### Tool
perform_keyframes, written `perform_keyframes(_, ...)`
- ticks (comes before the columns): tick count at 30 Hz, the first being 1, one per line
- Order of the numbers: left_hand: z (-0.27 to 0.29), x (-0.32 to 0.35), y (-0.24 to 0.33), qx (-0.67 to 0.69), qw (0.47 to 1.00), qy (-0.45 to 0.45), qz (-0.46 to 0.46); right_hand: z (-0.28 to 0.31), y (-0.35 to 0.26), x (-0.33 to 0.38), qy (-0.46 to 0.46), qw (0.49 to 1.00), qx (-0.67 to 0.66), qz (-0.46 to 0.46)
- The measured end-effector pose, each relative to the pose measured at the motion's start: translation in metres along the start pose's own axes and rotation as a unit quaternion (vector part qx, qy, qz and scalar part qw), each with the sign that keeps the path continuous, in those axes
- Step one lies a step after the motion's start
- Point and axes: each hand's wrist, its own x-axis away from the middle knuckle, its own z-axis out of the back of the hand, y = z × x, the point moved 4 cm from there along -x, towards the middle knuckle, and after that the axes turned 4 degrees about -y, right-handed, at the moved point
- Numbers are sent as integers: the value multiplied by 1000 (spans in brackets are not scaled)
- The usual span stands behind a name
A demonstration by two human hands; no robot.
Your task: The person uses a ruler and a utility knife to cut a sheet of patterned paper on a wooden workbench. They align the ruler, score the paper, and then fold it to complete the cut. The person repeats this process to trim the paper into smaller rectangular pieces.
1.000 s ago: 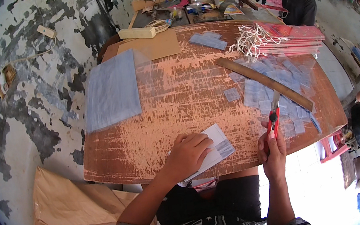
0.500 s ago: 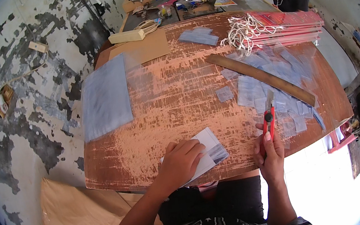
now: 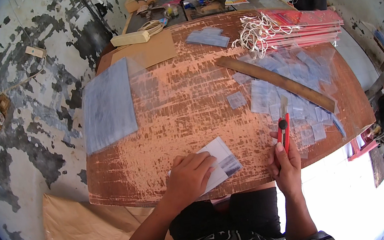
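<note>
Head view: left hand (image 3: 190, 174) over the white card (image 3: 215, 150), red cutter (image 3: 283, 133) in the right hand (image 3: 285, 163)!

Starting far left, blue-grey plastic sheeting (image 3: 108, 105) lies flat on the worn brown table (image 3: 167, 118). Next along, the left hand sits over the white card, right by the table's near edge; whether those fingers pinch it, one cannot tell. A grey patch (image 3: 230, 165) shows at the card's right end. Well apart from it, the right hand is wrapped round the red cutter, thumb along the handle, blade (image 3: 284, 104) out and pointing away from the body! Just beyond, a long brown strip (image 3: 278, 82) lies across scattered clear pieces (image 3: 261, 98), and behind them, a red stack (image 3: 320, 29) trailing white cords (image 3: 260, 35).
</note>
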Motion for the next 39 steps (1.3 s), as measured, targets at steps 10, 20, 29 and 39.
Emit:
perform_keyframes(10,-1,4,-7,18,999,9,-28,-3,-3,2,8,1000,16,15)
perform_keyframes(20,2,-2,-5,-11,997,-1,-75,-6,-2,4,15,1000,8,17)
perform_keyframes(29,-3,-16,-12,0,995,-40,-91,-3,-1,4,0,1000,-8,25)
perform_keyframes(39,18,-21,-7,37,999,13,-38,-1,-1,4,18,1000,4,24)
